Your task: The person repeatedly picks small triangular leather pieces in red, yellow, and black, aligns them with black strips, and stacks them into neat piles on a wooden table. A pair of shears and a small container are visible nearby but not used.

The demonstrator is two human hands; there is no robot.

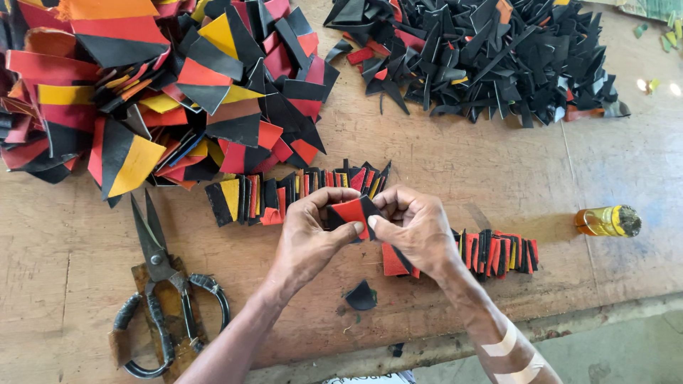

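Observation:
My left hand (309, 235) and my right hand (420, 231) meet at the middle of a wooden table (498, 171). Together they pinch a small red and black folded piece (352, 211) between thumbs and fingers. Behind the hands runs a row of folded red, black and yellow pieces (284, 192), standing on edge. More of that row (498, 252) shows to the right of my right wrist. A red piece (391, 262) lies under my right hand.
Large scissors (160, 277) lie at the lower left. A heap of red, yellow and black cut pieces (156, 85) fills the far left, a heap of black scraps (484, 53) the far right. A small amber bottle (607, 221) lies at right. A black scrap (361, 296) lies near the table's front edge.

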